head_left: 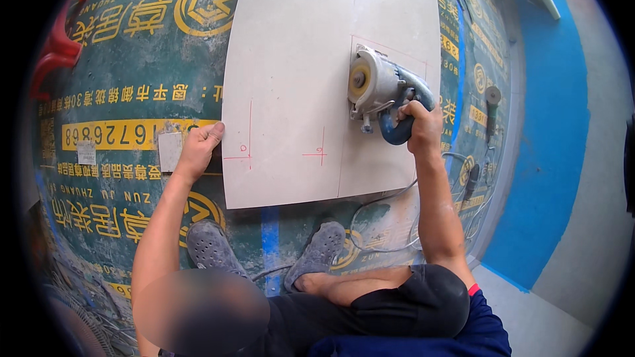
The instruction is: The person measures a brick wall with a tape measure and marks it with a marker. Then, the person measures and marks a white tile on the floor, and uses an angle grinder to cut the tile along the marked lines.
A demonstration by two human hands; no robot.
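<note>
A large pale tile (297,59) lies flat on a green floor covering with yellow printing (132,79). Thin red lines and small crosses are drawn on the tile. My right hand (420,125) grips the blue handle of a handheld circular cutter (377,86), which rests on the tile's right part at a corner of the red outline. Its yellow-centred disc faces left. My left hand (202,145) presses on the tile's left edge, fingers curled. My two feet in grey perforated clogs (211,244) stand just below the tile's near edge.
The cutter's cord (390,225) loops across the floor to the right of my feet. A small pale tile offcut (170,151) lies by my left hand. A red object (56,46) sits far left. A blue floor strip (555,125) runs along the right.
</note>
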